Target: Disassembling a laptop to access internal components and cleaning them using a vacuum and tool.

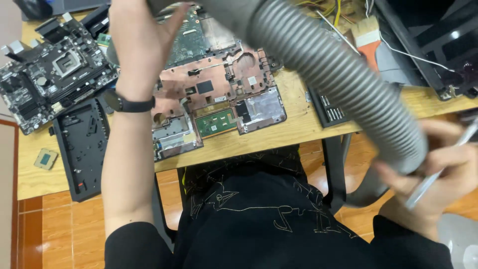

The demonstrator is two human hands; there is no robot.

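— What is the left hand [142,37] doing?

— It is up high, curled round the top end of a fat grey ribbed hose [338,74]. There is a black band [130,103] on that wrist.

— And the right hand [438,172]?

— It is closed on the low end of the same hose, down by the knee. It pinches a thin silver stick [438,172] too. That part is blurry, so I cannot tell what the stick is.

— Where does the hose go?

— It runs slanted from the top middle down to the right, over the wooden tabletop [279,134].

— What lies under it?

— An opened laptop shell [214,94], pinkish inside, with a green board. Left of the arm sit a black circuit board [55,69] and a black plastic cover [82,147]. A small square chip [46,159] lies near the tabletop's left edge. A brush with an orange handle [368,42] rests at the far right.
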